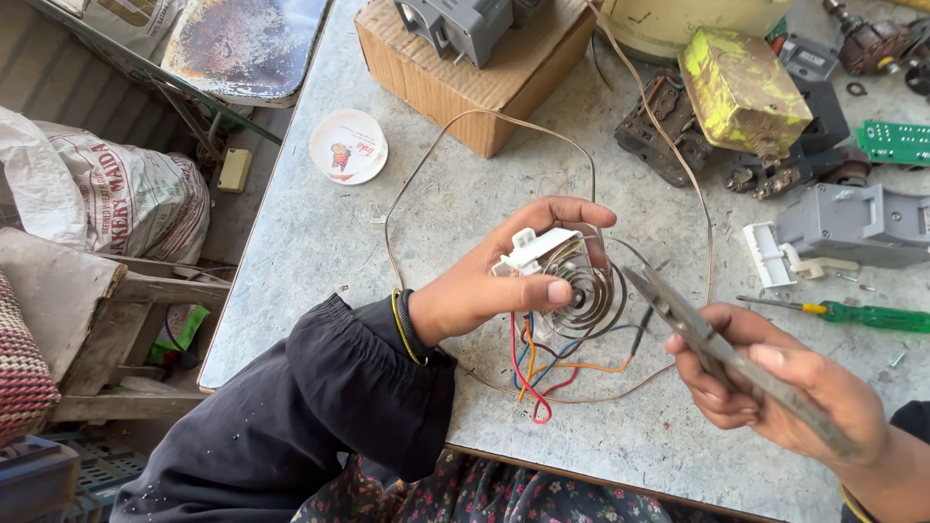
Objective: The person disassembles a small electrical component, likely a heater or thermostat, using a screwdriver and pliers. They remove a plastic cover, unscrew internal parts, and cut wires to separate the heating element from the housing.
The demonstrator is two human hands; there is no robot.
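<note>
My left hand (494, 276) grips a small white plastic part with a flat metal coil spring (579, 283) on its face. Red, orange and blue wires (535, 373) hang from it onto the grey tabletop (320, 252). My right hand (775, 387) holds grey metal pliers (678, 315) whose tips point at the right edge of the coil, close to it. A long thin loop of brown wire (484, 116) lies on the table around both hands.
A cardboard box (465, 82) with a grey plastic unit stands at the back. A white round lid (348, 146) lies left of it. At the right are a yellow-stained block (741, 92), a grey housing (852, 225), a green screwdriver (867, 316) and a green circuit board (896, 141).
</note>
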